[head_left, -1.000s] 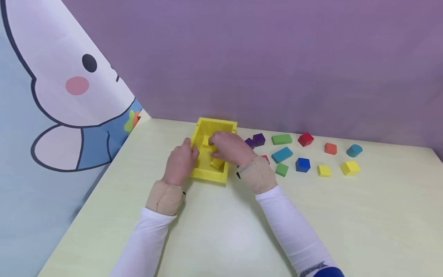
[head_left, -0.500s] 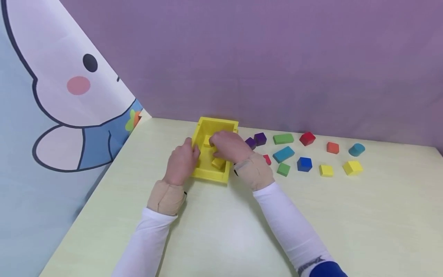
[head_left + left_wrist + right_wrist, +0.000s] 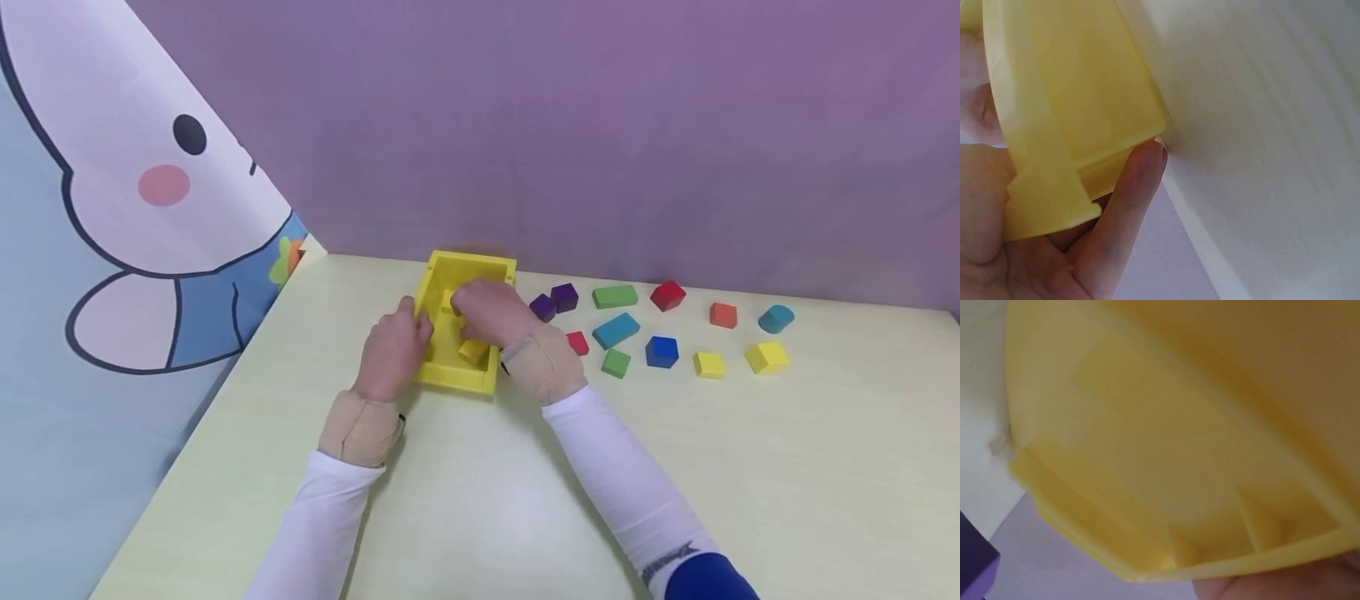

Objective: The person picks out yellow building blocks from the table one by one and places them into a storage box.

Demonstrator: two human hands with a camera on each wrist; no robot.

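Observation:
A yellow box (image 3: 456, 379) with an open top stands on the table. My left hand (image 3: 392, 350) grips its left wall; in the left wrist view a finger (image 3: 1132, 200) reaches under the plastic edge of the box (image 3: 1085, 81). My right hand (image 3: 497, 312) reaches over the right wall, fingers curled down inside. What lies between those fingertips is hidden. Two yellow blocks show inside, one near the back (image 3: 447, 302) and one near the front right (image 3: 474, 350). In the right wrist view the yellow box wall (image 3: 1147, 425) hides most of the right hand.
Right of the box lie purple cubes (image 3: 564, 297), green blocks (image 3: 615, 297), red blocks (image 3: 667, 295), a teal block (image 3: 617, 331), a blue cube (image 3: 662, 352), an orange cube (image 3: 723, 315), a teal cylinder (image 3: 776, 318) and yellow blocks (image 3: 768, 357). A purple wall (image 3: 600, 150) rises behind.
The right wrist and forearm have shifted slightly left, uncovering more of the small red block. The left hand keeps its grip on the box. The blocks in the box look unmoved.

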